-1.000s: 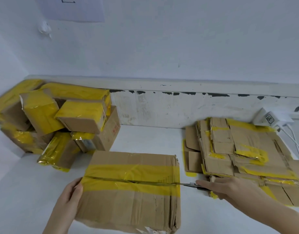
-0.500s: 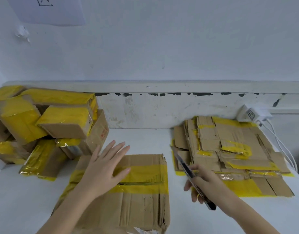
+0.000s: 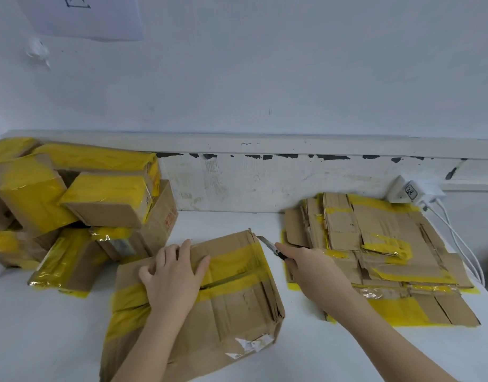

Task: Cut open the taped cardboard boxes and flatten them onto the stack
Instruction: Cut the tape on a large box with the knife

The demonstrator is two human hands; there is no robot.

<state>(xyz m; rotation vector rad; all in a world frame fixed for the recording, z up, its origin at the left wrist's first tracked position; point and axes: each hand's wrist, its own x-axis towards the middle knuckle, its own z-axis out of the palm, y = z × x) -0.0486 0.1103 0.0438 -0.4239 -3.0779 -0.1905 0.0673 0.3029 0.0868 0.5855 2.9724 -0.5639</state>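
A brown cardboard box [image 3: 237, 307] with yellow tape across its top lies in front of me, turned at an angle; the tape is slit along the middle seam. My left hand [image 3: 172, 277] presses flat on the box's top, fingers spread over its far left edge. My right hand [image 3: 315, 271] grips a utility knife [image 3: 270, 246], whose blade tip touches the box's far right corner. The stack of flattened boxes [image 3: 383, 252] lies to the right on the white table [image 3: 44, 326].
A heap of taped, yellow-wrapped boxes [image 3: 72, 205] fills the left side against the wall. A white charger [image 3: 410, 190] with cables [image 3: 463, 244] sits behind the stack at the right. A white ledge [image 3: 264, 144] runs along the back.
The box has been turned clockwise. My left hand went from its near left corner onto its top. My right hand pulled the knife out of the seam, then set the blade at the far right corner.
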